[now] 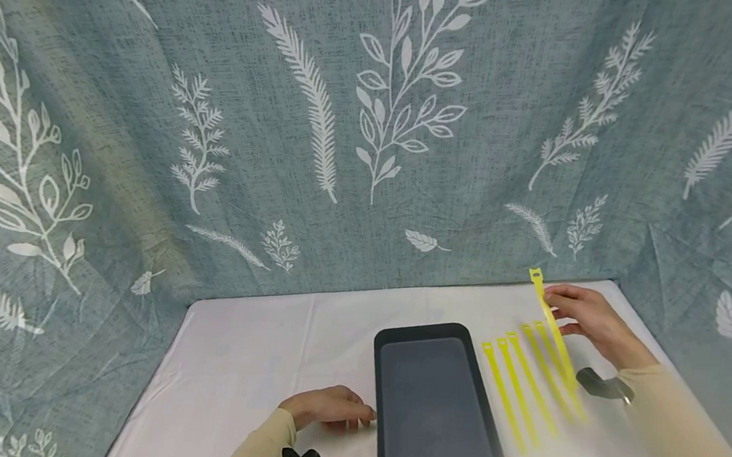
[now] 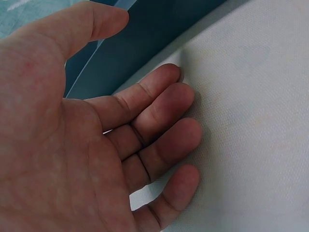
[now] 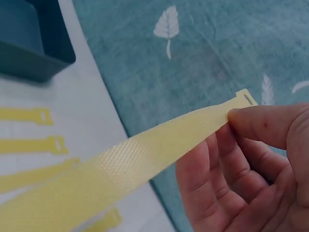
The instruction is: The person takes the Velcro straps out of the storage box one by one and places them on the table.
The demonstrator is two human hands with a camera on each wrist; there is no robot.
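Observation:
A yellow hook-and-loop cable tie (image 3: 145, 150) is pinched between the thumb and fingers of my right hand (image 1: 589, 322), close to its slotted head. Its long tail hangs down toward the table. Several more yellow cable ties (image 1: 509, 379) lie side by side on the white cloth, below and left of that hand. My left hand (image 1: 332, 405) rests by the left side of a dark grey tray (image 1: 381, 375), its fingers loosely bent and holding nothing. In the left wrist view the thumb overlaps the tray's wall (image 2: 149, 38); whether it touches, I cannot tell.
The tray stands mid-table with its bare inner floor (image 1: 431, 408) showing. White cloth (image 1: 249, 363) covers the table. A blue-green curtain (image 1: 282, 141) with white leaf prints hangs behind the table and along both sides.

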